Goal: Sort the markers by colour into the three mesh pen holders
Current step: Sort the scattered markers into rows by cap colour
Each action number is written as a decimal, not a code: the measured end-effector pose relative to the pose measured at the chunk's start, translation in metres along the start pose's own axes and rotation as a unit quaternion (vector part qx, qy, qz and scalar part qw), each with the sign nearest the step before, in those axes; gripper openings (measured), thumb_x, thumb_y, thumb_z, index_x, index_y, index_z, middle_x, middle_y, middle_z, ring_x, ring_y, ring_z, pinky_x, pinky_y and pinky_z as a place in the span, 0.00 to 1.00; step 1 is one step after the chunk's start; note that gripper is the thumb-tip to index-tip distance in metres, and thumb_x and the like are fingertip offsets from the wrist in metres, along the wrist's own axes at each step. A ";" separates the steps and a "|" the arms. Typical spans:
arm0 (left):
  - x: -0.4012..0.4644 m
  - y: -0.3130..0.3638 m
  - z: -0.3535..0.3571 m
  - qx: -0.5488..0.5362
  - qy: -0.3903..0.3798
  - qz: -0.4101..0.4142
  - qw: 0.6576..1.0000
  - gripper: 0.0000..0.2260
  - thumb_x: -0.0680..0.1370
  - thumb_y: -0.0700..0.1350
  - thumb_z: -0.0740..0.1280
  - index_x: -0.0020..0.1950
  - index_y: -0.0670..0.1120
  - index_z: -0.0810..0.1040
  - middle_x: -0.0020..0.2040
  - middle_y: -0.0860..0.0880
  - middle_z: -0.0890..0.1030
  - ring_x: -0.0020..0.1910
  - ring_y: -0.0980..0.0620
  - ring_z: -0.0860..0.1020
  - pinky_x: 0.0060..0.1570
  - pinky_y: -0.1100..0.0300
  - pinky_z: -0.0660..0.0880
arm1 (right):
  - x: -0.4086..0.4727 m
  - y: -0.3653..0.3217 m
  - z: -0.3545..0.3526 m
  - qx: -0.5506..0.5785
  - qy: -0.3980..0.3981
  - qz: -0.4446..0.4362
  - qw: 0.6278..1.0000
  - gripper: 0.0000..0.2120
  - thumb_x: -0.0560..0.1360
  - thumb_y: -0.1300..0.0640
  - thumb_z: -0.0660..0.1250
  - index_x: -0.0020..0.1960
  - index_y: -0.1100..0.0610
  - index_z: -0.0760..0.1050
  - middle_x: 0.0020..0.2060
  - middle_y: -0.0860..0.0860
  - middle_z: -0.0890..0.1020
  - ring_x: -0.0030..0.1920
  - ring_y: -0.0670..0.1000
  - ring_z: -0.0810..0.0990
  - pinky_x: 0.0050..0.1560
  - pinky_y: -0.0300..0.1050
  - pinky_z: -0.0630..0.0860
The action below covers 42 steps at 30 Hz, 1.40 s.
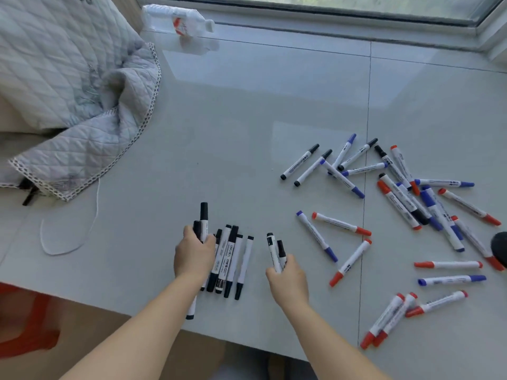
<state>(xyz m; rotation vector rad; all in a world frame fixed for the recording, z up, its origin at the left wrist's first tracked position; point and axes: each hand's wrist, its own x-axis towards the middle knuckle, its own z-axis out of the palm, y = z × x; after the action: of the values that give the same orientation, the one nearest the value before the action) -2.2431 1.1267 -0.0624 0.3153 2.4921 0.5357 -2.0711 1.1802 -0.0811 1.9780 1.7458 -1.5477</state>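
Note:
My left hand [194, 253] grips a couple of black markers [203, 220] that stick up from its fist. Just to its right, several black markers [233, 259] lie side by side in a row on the white ledge [247, 105]. My right hand [288, 275] holds two more black markers [275, 250] upright. A loose heap of red, blue and black markers [406, 193] is scattered to the right, with a small group of red ones [392, 316] near the front edge. No mesh pen holder can be made out for certain.
A quilted grey blanket [71, 100] covers the left side of the ledge. A plastic bottle [178, 19] lies on its side by the window frame at the back. A dark round object [500, 248] pokes in at the right edge. Something red [24, 322] sits below at the left.

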 end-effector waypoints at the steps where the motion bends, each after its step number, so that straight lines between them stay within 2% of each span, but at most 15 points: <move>1: 0.007 -0.009 -0.003 0.019 -0.004 0.004 1.000 0.07 0.76 0.47 0.59 0.48 0.43 0.66 0.38 0.45 0.75 0.38 0.42 0.76 0.37 0.52 0.75 | -0.001 -0.003 0.007 -0.004 0.013 0.006 1.000 0.07 0.71 0.58 0.61 0.40 0.55 0.62 0.31 0.49 0.71 0.29 0.50 0.68 0.28 0.42 0.65; 6: 0.030 -0.032 -0.002 0.087 -0.033 0.029 0.995 0.09 0.77 0.47 0.58 0.49 0.42 0.64 0.44 0.42 0.77 0.40 0.42 0.75 0.36 0.54 0.72 | -0.007 -0.007 0.031 -0.018 0.052 0.040 0.998 0.05 0.74 0.57 0.59 0.44 0.56 0.63 0.32 0.49 0.71 0.29 0.48 0.68 0.26 0.41 0.62; 10: 0.033 -0.038 0.006 0.103 -0.027 0.066 0.992 0.12 0.78 0.48 0.59 0.57 0.42 0.66 0.52 0.43 0.75 0.45 0.42 0.74 0.39 0.54 0.70 | -0.011 -0.005 0.043 -0.014 0.064 0.032 0.997 0.03 0.75 0.57 0.59 0.47 0.55 0.65 0.36 0.51 0.74 0.31 0.48 0.70 0.28 0.42 0.64; 13: 0.031 -0.041 0.015 0.076 -0.006 0.084 0.994 0.16 0.78 0.50 0.59 0.61 0.42 0.67 0.58 0.43 0.73 0.53 0.42 0.74 0.45 0.52 0.71 | -0.013 -0.003 0.050 -0.013 0.067 0.014 0.998 0.12 0.75 0.58 0.60 0.58 0.57 0.68 0.48 0.52 0.76 0.42 0.50 0.73 0.41 0.42 0.70; 16: 0.029 -0.044 0.022 0.062 0.027 0.126 0.990 0.19 0.78 0.50 0.61 0.65 0.41 0.68 0.60 0.42 0.72 0.59 0.43 0.70 0.53 0.51 0.70 | -0.019 0.002 0.056 -0.015 0.079 -0.023 0.996 0.22 0.76 0.58 0.61 0.69 0.56 0.62 0.60 0.50 0.71 0.55 0.48 0.72 0.51 0.37 0.67; 20: 0.031 -0.049 0.024 0.083 0.049 0.156 0.983 0.23 0.77 0.49 0.63 0.69 0.41 0.66 0.61 0.40 0.70 0.59 0.42 0.67 0.56 0.50 0.66 | -0.022 0.004 0.062 -0.025 0.102 -0.054 0.993 0.25 0.75 0.58 0.62 0.70 0.54 0.61 0.60 0.50 0.69 0.52 0.47 0.72 0.50 0.38 0.71; 24: 0.036 -0.057 0.023 0.120 0.056 0.131 0.982 0.26 0.76 0.51 0.63 0.71 0.44 0.63 0.63 0.41 0.68 0.59 0.42 0.65 0.54 0.48 0.66 | -0.023 0.003 0.066 -0.051 0.119 -0.081 0.988 0.27 0.75 0.57 0.63 0.72 0.52 0.58 0.54 0.48 0.66 0.48 0.45 0.71 0.45 0.37 0.70; 27: 0.038 -0.058 0.022 0.105 0.046 0.126 0.985 0.25 0.76 0.50 0.63 0.72 0.45 0.63 0.63 0.42 0.66 0.59 0.42 0.65 0.56 0.48 0.65 | -0.023 0.002 0.068 -0.075 0.110 -0.085 0.987 0.27 0.75 0.57 0.62 0.72 0.51 0.58 0.52 0.47 0.64 0.47 0.48 0.72 0.44 0.38 0.70; 33: 0.036 -0.049 0.016 0.021 0.015 0.101 0.995 0.24 0.77 0.48 0.63 0.71 0.44 0.65 0.64 0.42 0.65 0.63 0.43 0.64 0.62 0.50 0.63 | -0.021 -0.001 0.064 -0.082 0.088 -0.078 0.990 0.27 0.76 0.56 0.61 0.73 0.53 0.59 0.57 0.51 0.66 0.54 0.51 0.71 0.55 0.46 0.74; 37: 0.030 -0.040 0.007 0.001 0.013 0.087 0.996 0.22 0.77 0.47 0.62 0.70 0.44 0.65 0.65 0.42 0.65 0.65 0.44 0.63 0.62 0.49 0.64 | -0.018 0.000 0.054 -0.066 0.066 -0.081 0.992 0.27 0.76 0.54 0.61 0.73 0.52 0.58 0.60 0.50 0.67 0.59 0.49 0.70 0.58 0.44 0.72; 40: 0.025 -0.025 0.000 0.010 0.035 0.110 0.993 0.21 0.77 0.46 0.62 0.69 0.44 0.66 0.64 0.42 0.65 0.63 0.44 0.63 0.61 0.48 0.65 | -0.018 0.001 0.035 -0.047 0.068 -0.082 0.993 0.23 0.76 0.52 0.61 0.70 0.52 0.62 0.60 0.48 0.69 0.57 0.47 0.72 0.54 0.41 0.72; 42: 0.020 -0.005 -0.001 0.009 0.035 0.144 0.989 0.20 0.77 0.45 0.62 0.68 0.44 0.67 0.63 0.42 0.65 0.63 0.44 0.64 0.61 0.49 0.65 | -0.015 0.003 0.011 -0.025 0.087 -0.085 0.992 0.19 0.76 0.54 0.61 0.67 0.51 0.66 0.55 0.48 0.71 0.52 0.46 0.73 0.49 0.40 0.72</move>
<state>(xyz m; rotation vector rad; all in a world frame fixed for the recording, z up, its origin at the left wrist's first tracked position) -2.2608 1.1288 -0.0736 0.6827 2.5346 0.6482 -2.0734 1.1618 -0.0773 2.0431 2.0489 -1.3977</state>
